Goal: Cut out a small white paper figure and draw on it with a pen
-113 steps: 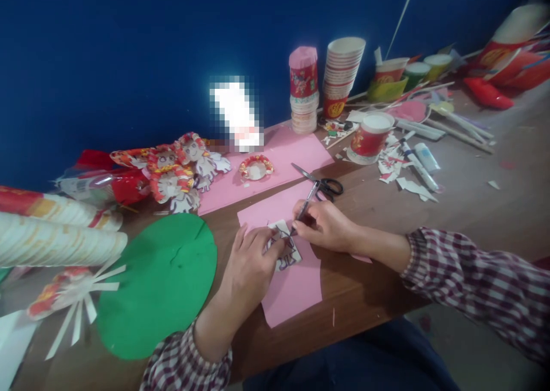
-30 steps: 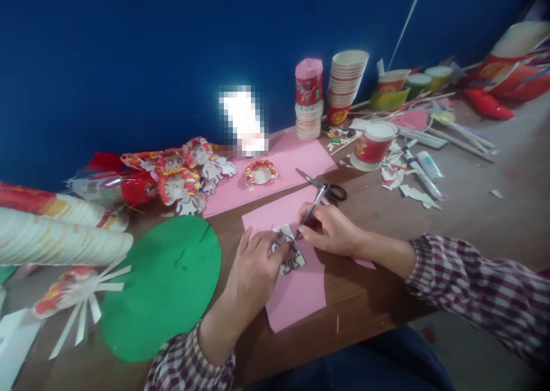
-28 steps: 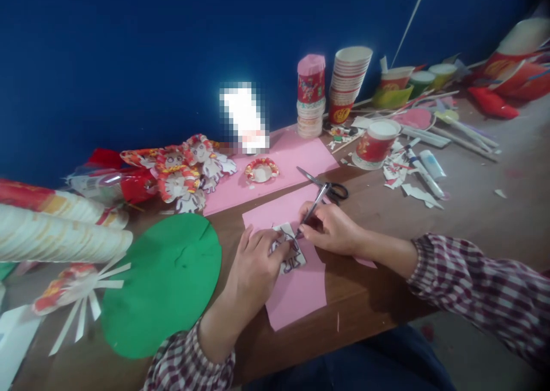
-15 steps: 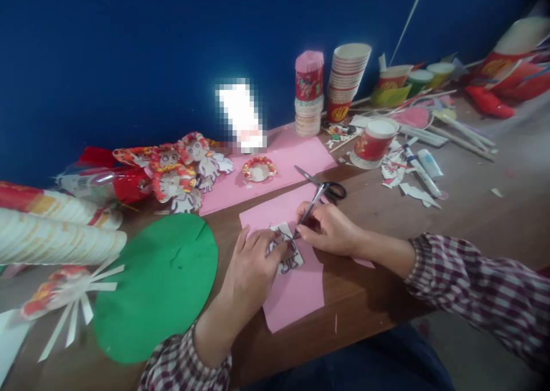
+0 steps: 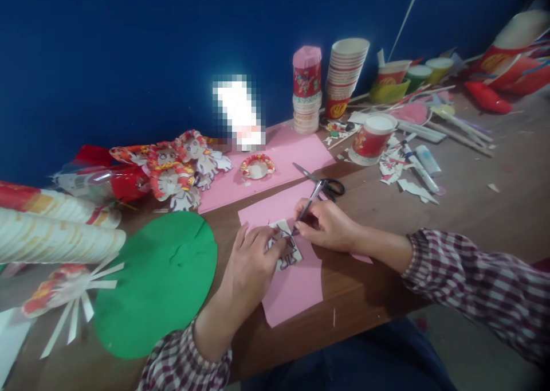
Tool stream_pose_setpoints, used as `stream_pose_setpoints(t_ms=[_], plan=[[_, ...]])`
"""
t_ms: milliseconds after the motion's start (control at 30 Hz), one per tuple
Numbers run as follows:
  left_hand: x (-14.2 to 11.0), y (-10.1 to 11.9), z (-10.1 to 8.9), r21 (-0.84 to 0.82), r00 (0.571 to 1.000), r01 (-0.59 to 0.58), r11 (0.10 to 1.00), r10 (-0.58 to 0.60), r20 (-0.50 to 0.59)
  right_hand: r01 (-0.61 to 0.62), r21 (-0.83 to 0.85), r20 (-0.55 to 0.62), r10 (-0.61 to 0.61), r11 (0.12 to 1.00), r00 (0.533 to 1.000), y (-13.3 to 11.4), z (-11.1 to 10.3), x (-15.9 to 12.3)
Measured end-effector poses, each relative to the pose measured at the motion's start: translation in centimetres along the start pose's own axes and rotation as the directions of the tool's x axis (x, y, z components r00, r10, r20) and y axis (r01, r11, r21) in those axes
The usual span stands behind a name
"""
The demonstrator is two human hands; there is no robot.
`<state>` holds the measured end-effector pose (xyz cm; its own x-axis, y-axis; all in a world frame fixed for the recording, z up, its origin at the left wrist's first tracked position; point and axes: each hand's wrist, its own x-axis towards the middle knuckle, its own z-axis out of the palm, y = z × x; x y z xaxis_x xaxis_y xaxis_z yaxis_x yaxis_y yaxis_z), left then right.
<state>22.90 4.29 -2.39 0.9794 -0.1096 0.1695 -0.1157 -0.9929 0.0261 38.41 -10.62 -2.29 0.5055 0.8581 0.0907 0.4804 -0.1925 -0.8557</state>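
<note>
My left hand (image 5: pixel 253 259) lies with its fingers spread over a small white paper piece (image 5: pixel 293 255) that bears dark outline drawing, and it presses the piece down. The piece rests on a pink paper sheet (image 5: pixel 294 296). In my right hand (image 5: pixel 329 225) a slim pen (image 5: pixel 310 200) is gripped, its tip at the upper right part of the white piece near my left thumb and index finger. Part of the drawing is hidden under my left fingers. Just beyond the right hand lie black-handled scissors (image 5: pixel 333 188).
A green round sheet (image 5: pixel 157 293) lies at left, beside stacked paper cups (image 5: pixel 55 239) and a cut cup (image 5: pixel 64 290). Paper figures (image 5: pixel 172 167) and a small decorated ring (image 5: pixel 258 166) are behind. More cups (image 5: pixel 347 70), a red cup (image 5: pixel 373 140), scraps and glue tubes (image 5: pixel 423 164) stand at right.
The view has shifted slightly. My left hand stays pressed on the white piece, and the pen in my right hand has moved only a little along the drawing.
</note>
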Motion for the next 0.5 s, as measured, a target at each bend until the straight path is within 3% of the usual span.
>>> stream_pose_setpoints(t_ms=[500], plan=[[0.11, 0.02, -0.09, -0.007, 1.0, -0.009, 1.0, 0.009, -0.007, 0.023, -0.016, 0.0, -0.023, 1.0, 1.0, 0.16, -0.02, -0.06]])
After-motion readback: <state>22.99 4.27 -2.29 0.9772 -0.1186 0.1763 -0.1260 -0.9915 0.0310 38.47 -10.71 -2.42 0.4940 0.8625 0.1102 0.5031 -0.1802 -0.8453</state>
